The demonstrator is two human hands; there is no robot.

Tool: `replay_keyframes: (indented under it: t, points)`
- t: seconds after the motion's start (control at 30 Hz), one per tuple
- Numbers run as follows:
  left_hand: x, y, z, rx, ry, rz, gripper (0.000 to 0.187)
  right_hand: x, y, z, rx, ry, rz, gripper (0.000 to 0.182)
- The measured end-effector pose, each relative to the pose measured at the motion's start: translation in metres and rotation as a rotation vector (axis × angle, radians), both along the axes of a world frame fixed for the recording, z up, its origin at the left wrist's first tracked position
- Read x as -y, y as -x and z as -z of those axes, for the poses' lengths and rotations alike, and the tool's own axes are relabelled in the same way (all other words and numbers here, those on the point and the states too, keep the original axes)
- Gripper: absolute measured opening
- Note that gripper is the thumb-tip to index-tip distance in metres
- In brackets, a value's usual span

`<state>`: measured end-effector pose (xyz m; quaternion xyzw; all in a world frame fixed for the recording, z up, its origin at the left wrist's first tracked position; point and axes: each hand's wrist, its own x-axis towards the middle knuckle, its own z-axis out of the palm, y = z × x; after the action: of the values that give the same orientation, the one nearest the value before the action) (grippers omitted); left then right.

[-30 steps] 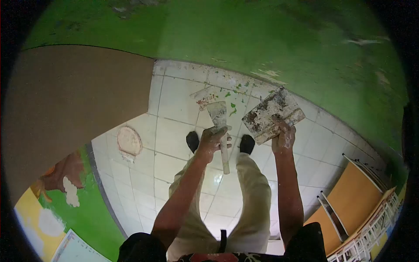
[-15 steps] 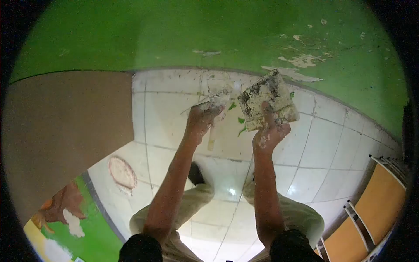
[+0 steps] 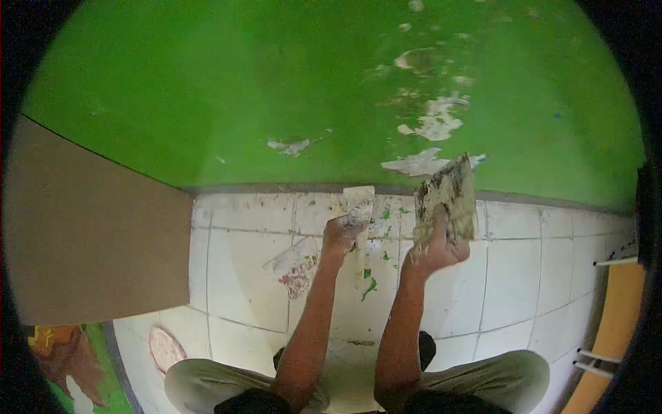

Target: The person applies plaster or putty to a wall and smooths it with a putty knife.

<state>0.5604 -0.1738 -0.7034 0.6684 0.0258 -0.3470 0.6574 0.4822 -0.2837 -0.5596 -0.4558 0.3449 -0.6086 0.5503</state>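
My left hand (image 3: 343, 234) is closed around a putty knife (image 3: 359, 199), its pale, smeared blade pointing towards the wall and its handle hanging below my fingers. In my right hand (image 3: 439, 250) is a square putty board (image 3: 452, 190), crusted with whitish and dark stains. My right thumb lies across its face, while the other fingers are mostly hidden. The board overlaps the foot of the green wall (image 3: 227, 103) in view; whether it touches cannot be told. White patches (image 3: 420, 163) of bare or filled surface mark the wall above it.
On the white tiled floor (image 3: 248, 303) lie a flat whitish scraper-like piece (image 3: 293, 255), a reddish crumbly patch (image 3: 296, 281) and green paint flakes (image 3: 369, 284). A brown panel (image 3: 96, 228) stands left, a reddish oval object (image 3: 165, 348) below it. Orange-topped furniture (image 3: 617, 303) is at right.
The view has tilted up, showing more wall and its patches. Both hands sit lower in the picture, and the board has turned more upright. My knees are spread wider. Both tools stay held.
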Motion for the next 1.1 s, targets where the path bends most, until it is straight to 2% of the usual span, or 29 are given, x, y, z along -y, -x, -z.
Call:
replay_keyframes:
  t: [0.03,0.07,0.17,0.2,0.23,0.3,0.33,0.4,0.43,0.5,0.57,0.63,0.7,0.73,0.8,0.83,0.9,0.93,1.0,1.1]
  points:
    - [0.001,-0.004,0.012,0.03,0.007,0.022,0.026,-0.001,-0.003,-0.004,-0.128,-0.007,0.072,0.014]
    - [0.004,-0.005,0.016,0.138,-0.077,0.038,0.03,0.0,-0.005,-0.002,-0.102,-0.001,0.093,0.014]
    - [0.008,-0.007,0.043,0.303,-0.255,0.074,0.041,0.014,-0.022,0.023,-0.512,0.382,0.414,0.016]
    - [0.01,-0.008,0.055,0.344,-0.353,0.088,0.047,0.012,-0.021,0.017,-0.52,0.476,0.413,0.02]
    - [0.008,-0.007,0.067,0.351,-0.345,0.08,0.047,0.007,-0.018,0.011,-0.51,0.484,0.412,0.02]
    - [0.002,-0.008,0.096,0.457,-0.308,0.078,0.024,-0.002,-0.011,0.002,-0.568,0.758,0.368,0.024]
    - [0.006,-0.011,0.109,0.473,-0.299,0.075,0.024,-0.003,-0.012,0.003,-0.576,0.69,0.327,0.031]
    - [0.013,-0.013,0.14,0.698,-0.412,0.04,0.027,-0.001,-0.016,0.004,-0.567,0.704,0.312,0.036]
    - [0.013,-0.016,0.155,0.705,-0.404,0.033,0.027,0.0,-0.017,0.003,-0.572,0.716,0.286,0.042]
    - [0.012,-0.02,0.17,0.395,-0.397,0.122,0.069,-0.006,-0.011,-0.007,-0.581,0.728,0.269,0.04]
    - [0.008,-0.014,0.148,0.337,-0.36,0.085,0.067,-0.011,-0.01,-0.017,-0.574,0.751,0.246,0.037]
    - [0.001,-0.009,0.093,0.284,-0.326,0.05,0.065,-0.012,-0.011,-0.025,-0.56,0.847,0.256,0.035]
    - [-0.014,0.0,0.012,0.226,-0.055,-0.004,0.024,-0.015,-0.014,-0.026,-0.515,0.873,0.288,0.034]
    - [-0.016,-0.006,-0.009,0.24,-0.048,-0.012,0.024,-0.019,-0.015,-0.031,-0.514,0.891,0.278,0.035]
    - [-0.019,-0.022,-0.046,0.169,0.22,-0.1,0.034,-0.024,-0.015,-0.034,-0.528,0.887,0.239,0.033]
    - [-0.024,-0.028,-0.075,0.185,0.23,-0.106,0.034,-0.028,-0.017,-0.036,-0.509,0.895,0.242,0.033]
    - [-0.038,-0.032,-0.14,-0.092,0.518,0.003,0.059,-0.037,-0.019,-0.041,-0.577,0.933,0.19,0.036]
    - [-0.043,-0.03,-0.162,-0.079,0.528,0.0,0.059,-0.038,-0.024,-0.039,-0.535,1.015,0.191,0.038]
    - [-0.05,-0.028,-0.19,0.006,0.798,0.069,0.051,-0.046,-0.036,-0.037,-0.539,1.094,0.194,0.036]
    - [-0.052,-0.029,-0.189,0.133,0.856,0.023,0.047,-0.055,-0.049,-0.032,-0.565,1.223,0.149,0.037]
